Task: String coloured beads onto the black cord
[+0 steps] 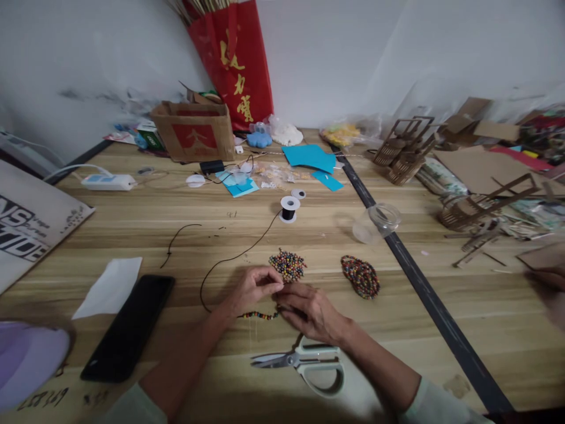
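My left hand (253,290) is closed in a pinch just in front of a pile of small multicoloured beads (288,265); what lies between its fingertips is too small to make out. Touching it from the right, my right hand (314,310) has its fingers curled around the end of a short beaded cord (259,315). That cord runs under my left wrist and appears to join the thin black line from a white spool of black cord (289,210). Pale-handled scissors (304,360) lie just below my right hand, blades pointing left.
A coiled bead strand (360,277) and clear round containers (376,222) lie to the right. At left are a black phone (128,330), white paper (109,287) and a purple item (30,359). Behind stand a cardboard box (194,131) and small woven baskets (404,147). Another person's hand (549,282) shows at right.
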Available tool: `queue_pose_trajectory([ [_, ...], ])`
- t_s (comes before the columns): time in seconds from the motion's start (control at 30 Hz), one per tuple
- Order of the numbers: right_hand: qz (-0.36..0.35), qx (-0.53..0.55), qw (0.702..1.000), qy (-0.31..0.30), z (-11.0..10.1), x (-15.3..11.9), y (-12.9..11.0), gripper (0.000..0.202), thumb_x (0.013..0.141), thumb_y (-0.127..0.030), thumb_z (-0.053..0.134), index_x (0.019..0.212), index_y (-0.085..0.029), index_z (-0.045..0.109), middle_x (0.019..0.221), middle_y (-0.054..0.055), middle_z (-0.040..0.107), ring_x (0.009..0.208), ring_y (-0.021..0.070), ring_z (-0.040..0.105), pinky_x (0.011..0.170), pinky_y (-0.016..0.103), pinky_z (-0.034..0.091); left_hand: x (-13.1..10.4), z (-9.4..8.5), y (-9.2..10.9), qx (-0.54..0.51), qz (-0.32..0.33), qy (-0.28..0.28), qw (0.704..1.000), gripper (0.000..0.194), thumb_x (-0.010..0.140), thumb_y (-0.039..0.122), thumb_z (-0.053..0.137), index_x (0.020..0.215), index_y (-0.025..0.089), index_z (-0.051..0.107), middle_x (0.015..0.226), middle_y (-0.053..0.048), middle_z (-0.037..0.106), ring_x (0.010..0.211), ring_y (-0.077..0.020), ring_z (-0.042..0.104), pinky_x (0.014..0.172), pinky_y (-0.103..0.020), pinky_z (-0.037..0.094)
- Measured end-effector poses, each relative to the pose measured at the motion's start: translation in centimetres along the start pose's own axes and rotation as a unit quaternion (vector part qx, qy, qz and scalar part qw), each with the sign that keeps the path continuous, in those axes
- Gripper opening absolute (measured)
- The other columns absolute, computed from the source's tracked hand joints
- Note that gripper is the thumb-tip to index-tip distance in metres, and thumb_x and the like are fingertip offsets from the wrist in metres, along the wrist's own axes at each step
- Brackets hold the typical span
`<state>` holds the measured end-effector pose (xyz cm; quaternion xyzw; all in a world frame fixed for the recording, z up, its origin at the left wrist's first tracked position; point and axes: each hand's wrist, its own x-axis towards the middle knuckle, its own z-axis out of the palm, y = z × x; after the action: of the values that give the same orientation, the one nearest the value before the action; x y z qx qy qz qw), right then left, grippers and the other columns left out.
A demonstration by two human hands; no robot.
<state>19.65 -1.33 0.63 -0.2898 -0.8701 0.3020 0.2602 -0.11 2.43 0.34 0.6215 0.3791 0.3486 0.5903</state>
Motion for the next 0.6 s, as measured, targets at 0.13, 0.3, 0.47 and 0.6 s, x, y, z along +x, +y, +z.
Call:
queue_pose_trajectory([
  [0.13, -0.028, -0.017, 0.999, -0.024, 0.0, 0.0, -0.5, 0.023, 0.093, -0.018, 0.049, 0.112, -0.016, 0.062, 0.110, 0.012, 0.065, 0.106, 0.0214, 0.060, 0.092, 0.034, 0.050, 0.1, 0.0, 0.0, 0.017, -0.011, 0.001, 1.000, 0.018, 0.074, 0.029, 0.068, 0.069, 0.012, 0.063, 0.068, -0.001, 0.060, 0.066, -0.0128, 0.054, 0.065, -0.024, 0.042],
  [0.3, -0.042, -0.023, 0.999, -0.025, 0.0, -0.1, -0.5, 0.020, 0.094, -0.020, 0.048, 0.108, -0.017, 0.063, 0.103, 0.011, 0.066, 0.098, 0.0205, 0.062, 0.087, 0.033, 0.051, 0.1, 0.4, -0.2, 0.066, -0.017, -0.004, 0.998, 0.015, 0.076, 0.027, 0.065, 0.071, 0.013, 0.063, 0.070, -0.002, 0.062, 0.067, -0.0133, 0.055, 0.065, -0.024, 0.043],
  [0.47, -0.040, -0.012, 0.999, 0.015, -0.3, -0.4, 0.3, 0.014, 0.092, -0.018, 0.049, 0.099, -0.018, 0.061, 0.094, 0.009, 0.067, 0.089, 0.0182, 0.063, 0.079, 0.030, 0.050, 0.1, 0.7, -0.7, 0.080, -0.027, 0.001, 0.996, 0.014, 0.077, 0.026, 0.062, 0.071, 0.013, 0.061, 0.069, -0.001, 0.061, 0.067, -0.0129, 0.054, 0.064, -0.023, 0.042],
  [0.6, 0.037, -0.021, 0.990, 0.134, -0.9, -0.7, 1.6, 0.012, 0.092, -0.017, 0.048, 0.092, -0.018, 0.059, 0.078, 0.004, 0.064, 0.068, 0.0133, 0.059, 0.062, 0.023, 0.046, 0.0, 0.8, -0.9, 0.078, -0.026, -0.001, 0.997, 0.014, 0.077, 0.026, 0.061, 0.070, 0.013, 0.060, 0.067, -0.001, 0.059, 0.063, -0.0118, 0.052, 0.061, -0.022, 0.041],
])
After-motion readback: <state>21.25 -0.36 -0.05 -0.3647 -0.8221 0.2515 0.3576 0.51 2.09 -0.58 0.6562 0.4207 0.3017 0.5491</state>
